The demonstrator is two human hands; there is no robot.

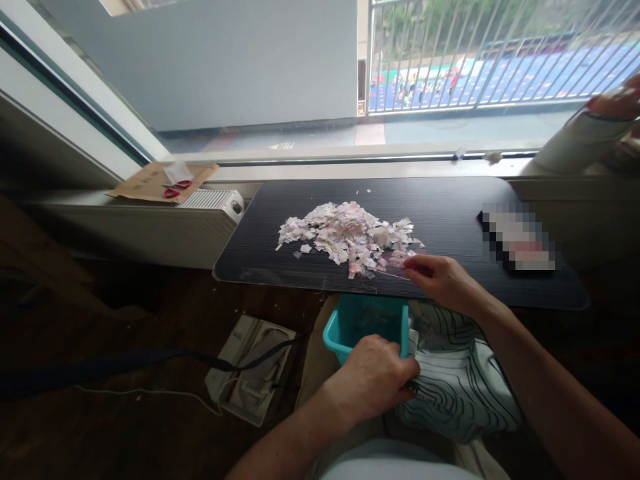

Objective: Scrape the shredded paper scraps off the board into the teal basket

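A loose heap of small white and pinkish paper scraps lies on the dark tabletop. At the heap's near right edge, my right hand pinches a thin, clear pinkish plastic sheet that touches the scraps. Below the table edge, a teal plastic bin rests at my lap, with its inside in shadow. My left hand is closed on the bin's near right rim. Its fingertips are partly hidden, beside a white bag with dark wavy lines.
A pixelated flat object lies on the table's right side. Red-handled scissors sit on a brown envelope by the window. A box with cables stands on the floor. Another person's sleeve shows at right.
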